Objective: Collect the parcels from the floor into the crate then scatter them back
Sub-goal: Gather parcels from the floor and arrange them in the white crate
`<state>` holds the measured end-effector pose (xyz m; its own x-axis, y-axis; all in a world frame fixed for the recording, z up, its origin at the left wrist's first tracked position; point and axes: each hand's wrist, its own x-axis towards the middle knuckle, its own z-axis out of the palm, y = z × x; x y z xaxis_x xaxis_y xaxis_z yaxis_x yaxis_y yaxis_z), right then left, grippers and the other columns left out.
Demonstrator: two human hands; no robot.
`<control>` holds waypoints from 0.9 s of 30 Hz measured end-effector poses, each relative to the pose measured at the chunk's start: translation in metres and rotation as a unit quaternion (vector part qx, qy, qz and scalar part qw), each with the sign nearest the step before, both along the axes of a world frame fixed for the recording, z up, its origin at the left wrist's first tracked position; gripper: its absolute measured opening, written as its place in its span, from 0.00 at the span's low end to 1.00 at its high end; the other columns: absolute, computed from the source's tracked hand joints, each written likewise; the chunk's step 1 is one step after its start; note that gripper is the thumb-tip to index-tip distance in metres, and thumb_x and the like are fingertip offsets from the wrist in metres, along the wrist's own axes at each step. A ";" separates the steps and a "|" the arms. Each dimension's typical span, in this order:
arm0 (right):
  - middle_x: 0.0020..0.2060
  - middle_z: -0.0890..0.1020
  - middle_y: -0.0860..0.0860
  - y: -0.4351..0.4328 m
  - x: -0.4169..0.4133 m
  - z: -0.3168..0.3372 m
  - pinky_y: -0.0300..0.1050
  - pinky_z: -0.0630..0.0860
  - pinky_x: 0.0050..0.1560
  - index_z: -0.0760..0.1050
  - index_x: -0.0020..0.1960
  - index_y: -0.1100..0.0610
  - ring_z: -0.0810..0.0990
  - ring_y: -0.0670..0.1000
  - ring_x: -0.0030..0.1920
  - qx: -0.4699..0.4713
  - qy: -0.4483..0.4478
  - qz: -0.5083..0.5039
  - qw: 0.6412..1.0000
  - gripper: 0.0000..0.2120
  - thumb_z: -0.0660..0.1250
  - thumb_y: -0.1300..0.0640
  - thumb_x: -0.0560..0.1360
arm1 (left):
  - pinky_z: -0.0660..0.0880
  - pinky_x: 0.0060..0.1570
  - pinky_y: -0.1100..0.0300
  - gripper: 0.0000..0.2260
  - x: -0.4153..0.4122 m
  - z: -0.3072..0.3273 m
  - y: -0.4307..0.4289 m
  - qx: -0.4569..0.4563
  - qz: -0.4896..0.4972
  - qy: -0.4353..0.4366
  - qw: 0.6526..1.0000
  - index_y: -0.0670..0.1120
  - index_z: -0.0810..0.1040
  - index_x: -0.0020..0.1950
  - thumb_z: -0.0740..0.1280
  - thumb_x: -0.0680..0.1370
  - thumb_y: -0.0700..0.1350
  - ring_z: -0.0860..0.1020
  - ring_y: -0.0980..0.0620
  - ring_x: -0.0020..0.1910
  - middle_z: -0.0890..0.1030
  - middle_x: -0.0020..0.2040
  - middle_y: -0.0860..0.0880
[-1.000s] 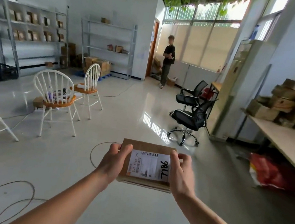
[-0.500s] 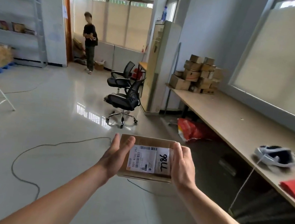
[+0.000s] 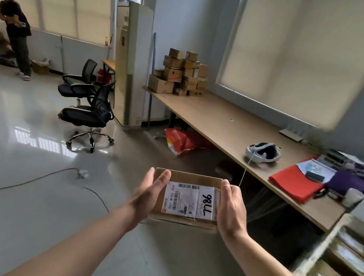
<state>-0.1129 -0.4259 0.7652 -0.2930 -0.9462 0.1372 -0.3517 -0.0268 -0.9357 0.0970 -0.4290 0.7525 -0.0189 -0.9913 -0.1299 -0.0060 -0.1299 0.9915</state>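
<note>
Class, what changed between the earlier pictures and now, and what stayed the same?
The person turned right: the white chairs left the view, and the long desk swung in. The left hand and right hand still grip the parcel by its sides, label up.

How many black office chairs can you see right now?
2. The near chair stands left of the tall white unit; the far chair sits just behind it. More could be hidden out of view.

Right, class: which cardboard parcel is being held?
The labelled parcel marked 98LL, gripped between the left hand and right hand; the other boxes sit stacked on the table.
</note>
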 end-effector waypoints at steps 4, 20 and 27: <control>0.41 0.83 0.52 0.005 -0.038 0.002 0.50 0.74 0.44 0.73 0.51 0.55 0.81 0.52 0.43 0.000 -0.005 -0.018 1.000 0.20 0.55 0.40 0.85 | 0.61 0.73 0.32 0.54 -0.035 0.001 -0.011 0.011 -0.021 -0.009 1.000 0.57 0.60 0.79 0.61 0.60 0.85 0.72 0.39 0.72 0.74 0.73 0.44; 0.43 0.86 0.55 0.040 -0.292 -0.002 0.65 0.82 0.50 0.74 0.51 0.54 0.86 0.58 0.44 0.010 -0.016 -0.098 0.995 0.37 0.49 0.21 0.72 | 0.67 0.69 0.33 0.48 -0.286 -0.002 -0.022 0.010 -0.137 0.001 0.990 0.55 0.67 0.75 0.62 0.64 0.82 0.75 0.42 0.69 0.78 0.70 0.48; 0.46 0.85 0.52 0.058 -0.397 -0.009 0.57 0.81 0.48 0.75 0.58 0.51 0.85 0.55 0.47 0.026 -0.021 -0.126 0.991 0.30 0.53 0.27 0.79 | 0.73 0.66 0.39 0.49 -0.398 0.003 -0.007 -0.002 -0.179 0.004 0.984 0.51 0.71 0.73 0.63 0.62 0.81 0.78 0.44 0.65 0.80 0.66 0.47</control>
